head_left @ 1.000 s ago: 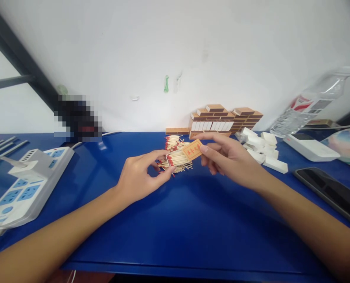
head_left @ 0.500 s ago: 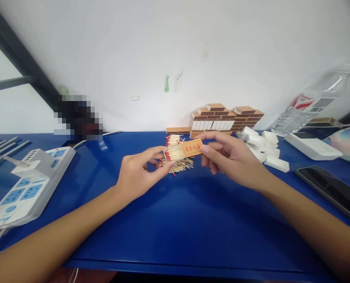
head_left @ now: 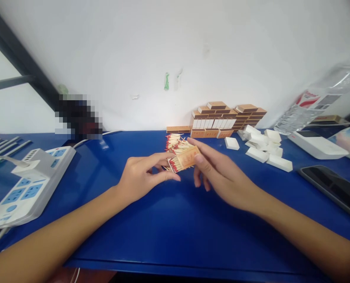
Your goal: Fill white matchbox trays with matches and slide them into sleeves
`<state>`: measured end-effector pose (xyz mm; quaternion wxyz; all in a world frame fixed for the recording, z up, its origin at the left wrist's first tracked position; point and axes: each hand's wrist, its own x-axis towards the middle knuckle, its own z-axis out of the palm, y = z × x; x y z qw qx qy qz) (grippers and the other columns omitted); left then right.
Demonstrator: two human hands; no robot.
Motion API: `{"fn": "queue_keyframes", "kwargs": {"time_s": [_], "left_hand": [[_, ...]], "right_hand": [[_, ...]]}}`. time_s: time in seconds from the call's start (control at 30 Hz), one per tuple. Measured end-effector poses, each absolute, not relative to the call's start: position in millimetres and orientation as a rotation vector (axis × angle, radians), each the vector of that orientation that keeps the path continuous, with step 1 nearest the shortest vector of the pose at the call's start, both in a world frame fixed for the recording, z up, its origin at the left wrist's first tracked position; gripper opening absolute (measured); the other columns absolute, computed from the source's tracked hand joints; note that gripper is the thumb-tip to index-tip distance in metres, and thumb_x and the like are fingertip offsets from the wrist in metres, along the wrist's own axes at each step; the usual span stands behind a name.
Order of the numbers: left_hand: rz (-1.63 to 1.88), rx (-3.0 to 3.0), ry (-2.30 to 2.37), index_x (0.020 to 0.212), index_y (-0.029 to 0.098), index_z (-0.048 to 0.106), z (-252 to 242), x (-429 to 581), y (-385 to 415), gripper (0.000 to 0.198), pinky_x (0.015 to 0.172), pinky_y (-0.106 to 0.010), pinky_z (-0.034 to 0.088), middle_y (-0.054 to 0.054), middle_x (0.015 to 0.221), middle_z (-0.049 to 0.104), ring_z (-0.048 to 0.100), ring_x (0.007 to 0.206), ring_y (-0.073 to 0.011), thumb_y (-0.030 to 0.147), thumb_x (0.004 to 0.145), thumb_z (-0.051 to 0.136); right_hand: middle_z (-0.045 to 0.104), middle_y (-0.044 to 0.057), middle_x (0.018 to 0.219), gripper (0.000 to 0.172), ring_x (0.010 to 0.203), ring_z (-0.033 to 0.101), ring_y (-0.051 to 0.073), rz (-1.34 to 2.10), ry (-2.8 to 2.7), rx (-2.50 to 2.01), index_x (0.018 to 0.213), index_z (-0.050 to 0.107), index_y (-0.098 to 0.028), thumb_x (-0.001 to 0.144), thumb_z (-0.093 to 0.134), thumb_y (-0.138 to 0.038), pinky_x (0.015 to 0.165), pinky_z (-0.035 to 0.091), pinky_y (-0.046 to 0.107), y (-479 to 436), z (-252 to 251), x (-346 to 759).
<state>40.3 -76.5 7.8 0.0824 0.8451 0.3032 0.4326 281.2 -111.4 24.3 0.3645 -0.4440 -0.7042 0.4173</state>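
Observation:
A partly opened matchbox (head_left: 187, 158) is between my hands, tilted, with red-headed matches showing at its left end. My right hand (head_left: 219, 173) pinches the orange sleeve at its right side, thumb in front. At the tray's exposed end is my left hand (head_left: 142, 173), closed around it with the thumb low and the index finger along the top. Behind the box lies a heap of loose matches (head_left: 175, 142) on the blue table (head_left: 175, 228), partly hidden by the box and the left fingers.
Stacked matchboxes (head_left: 213, 122) stand against the wall. White tray-like pieces (head_left: 259, 154) are piled to their right, one (head_left: 231, 143) lying apart. A phone (head_left: 334, 188), a white device (head_left: 318, 144) and a plastic bottle (head_left: 316, 98) are at right, a power strip (head_left: 36, 184) at left.
The tray has slid further into the sleeve, so fewer matches show. My right hand has moved left and slightly down, and the box is tilted more steeply.

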Motion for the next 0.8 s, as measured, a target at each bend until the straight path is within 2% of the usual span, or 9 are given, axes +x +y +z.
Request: {"fn": "queue_keyframes", "kwargs": {"time_s": [0.1,0.23,0.3,0.4,0.47,0.57,0.67,0.73,0.8], "left_hand": [[1.293,2.556,0.802,0.128,0.022,0.067,5,39,-76,0.059,0.064,-0.017,0.057,0.004,0.083,0.080,0.069,0.061,-0.0074,0.046,0.078,0.085],[1.209,2.647,0.723,0.137,0.022,0.062,3,39,-78,0.076,0.058,-0.019,0.054,0.005,0.075,0.076,0.063,0.054,-0.0074,0.054,0.072,0.086],[1.220,2.668,0.731,0.133,0.022,0.064,3,41,-80,0.071,0.059,-0.020,0.056,0.003,0.080,0.078,0.066,0.057,-0.0090,0.055,0.073,0.086],[1.279,2.622,0.811,0.118,0.021,0.071,8,45,-83,0.053,0.061,-0.021,0.057,0.000,0.089,0.080,0.069,0.062,-0.0101,0.050,0.076,0.086],[1.220,2.540,0.943,0.114,0.022,0.071,14,47,-78,0.043,0.061,-0.020,0.057,0.001,0.091,0.080,0.071,0.066,-0.0105,0.044,0.080,0.085],[1.067,2.422,1.161,0.114,0.021,0.069,25,47,-52,0.042,0.062,-0.022,0.056,-0.001,0.098,0.080,0.072,0.069,-0.0118,0.045,0.082,0.082],[0.993,2.435,1.217,0.111,0.020,0.069,33,48,-6,0.039,0.070,-0.025,0.055,-0.002,0.099,0.079,0.071,0.076,-0.0130,0.048,0.085,0.079],[0.961,2.478,1.237,0.104,0.020,0.073,35,53,29,0.030,0.067,-0.025,0.052,-0.003,0.092,0.078,0.069,0.076,-0.0142,0.045,0.087,0.076],[0.971,2.474,1.222,0.103,0.018,0.073,33,62,58,0.033,0.068,-0.026,0.051,-0.005,0.095,0.078,0.069,0.080,-0.0158,0.044,0.083,0.080]], "right_hand": [[0.067,0.000,0.075,0.073,0.063,0.061,0.016,1.175,-1.920,-1.109,0.167,0.009,-0.020,0.109,0.034,-0.056,0.060,0.051,0.030,-124,23,271],[0.062,-0.002,0.075,0.061,0.067,0.059,0.015,1.239,-2.029,-0.960,0.162,0.027,-0.021,0.110,0.034,-0.052,0.067,0.050,0.030,-131,23,265],[0.061,-0.003,0.073,0.058,0.065,0.057,0.014,1.245,-2.030,-0.958,0.159,0.032,-0.021,0.110,0.034,-0.052,0.065,0.048,0.029,-130,23,267],[0.064,-0.001,0.077,0.061,0.064,0.057,0.014,1.168,-2.021,-1.043,0.160,0.028,-0.020,0.110,0.030,-0.055,0.063,0.047,0.028,-124,24,273],[0.069,0.002,0.087,0.065,0.068,0.060,0.015,1.022,-2.036,-1.098,0.163,0.023,-0.019,0.110,0.029,-0.056,0.066,0.047,0.030,-117,25,280],[0.072,0.006,0.095,0.069,0.077,0.064,0.020,0.656,-2.074,-1.259,0.164,0.020,-0.014,0.109,0.031,-0.055,0.070,0.046,0.033,-102,25,292],[0.072,0.007,0.090,0.065,0.078,0.065,0.024,0.313,-2.116,-1.426,0.158,0.033,-0.011,0.108,0.031,-0.053,0.068,0.043,0.035,-88,25,305],[0.072,0.006,0.086,0.060,0.075,0.065,0.024,0.201,-2.119,-1.465,0.153,0.040,-0.013,0.109,0.030,-0.052,0.066,0.042,0.034,-82,25,311],[0.073,0.006,0.085,0.056,0.074,0.066,0.024,0.150,-2.119,-1.474,0.149,0.044,-0.014,0.109,0.030,-0.050,0.065,0.041,0.032,-79,26,315]]}}
